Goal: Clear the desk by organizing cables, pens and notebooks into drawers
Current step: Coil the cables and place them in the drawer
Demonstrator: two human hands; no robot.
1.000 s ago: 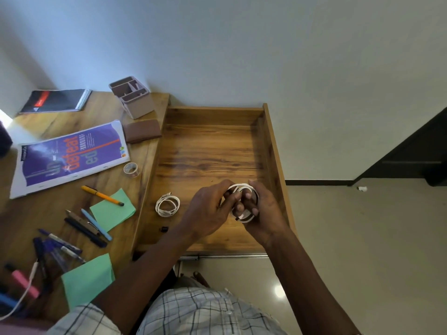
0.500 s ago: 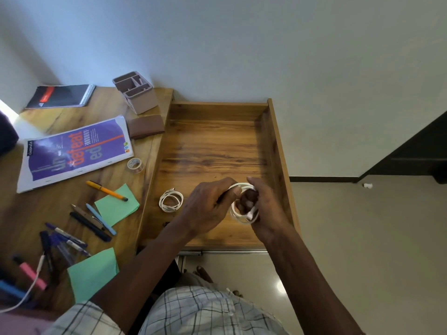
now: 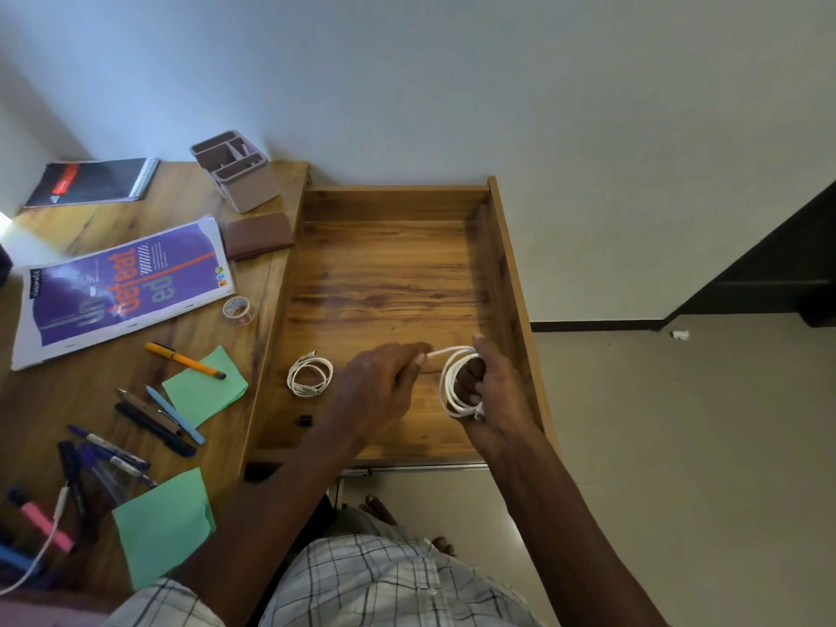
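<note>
Head view, looking down: the drawer (image 3: 398, 264) stands pulled open on the right of the worktop (image 3: 68, 391), and both hands are over its near right part. The right hand (image 3: 497, 391) has the white cable (image 3: 453, 377) looped in a coil, fingers (image 3: 472, 368) curled through the loops and gripping them. The left hand (image 3: 380, 386) sits just left of the coil, fingers closed in a pinch on the cable's loose end, which runs short and straight across to the top of the coil. Whether the coil touches the drawer floor, I cannot tell.

Inside the drawer, left of the left hand, lies a second coiled cable (image 3: 310, 374), flat on the wood near the left wall. A small black item (image 3: 305, 419) lies nearer, close to that wall; too small to identify.

Over to the worktop on the left. A black spiral notebook (image 3: 90, 181) lies at the far edge, and a pink organiser (image 3: 235, 169) stands beside it at the wall. A brown wallet (image 3: 258, 235) lies just near of the organiser. A purple notebook (image 3: 122, 287) lies at a slant, with a tape roll (image 3: 237, 310) by its right corner. An orange pen (image 3: 185, 360) crosses onto a green sticky pad (image 3: 208, 391). Dark and blue pens (image 3: 154, 418) are scattered nearer, then a second green pad (image 3: 163, 527). A pink highlighter (image 3: 40, 520) and a loose white lead (image 3: 36, 556) lie at the near left corner.
</note>
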